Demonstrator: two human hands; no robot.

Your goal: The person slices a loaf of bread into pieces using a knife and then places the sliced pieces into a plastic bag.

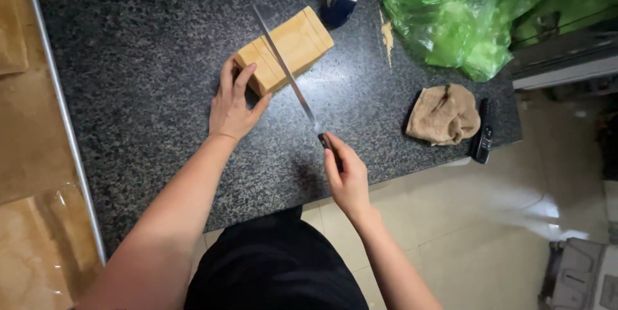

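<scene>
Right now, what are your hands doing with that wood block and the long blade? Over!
Left hand flat on wood block, steadying it. Right hand shut on long blade, laid across the block. Brown cloth and green bag off to the side, not blocking.

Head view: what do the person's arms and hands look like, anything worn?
Both forearms are bare, with no sleeves in view. The left hand and right hand wear no gloves; no rings, watch or wristbands show. A black garment covers the torso below.
</scene>
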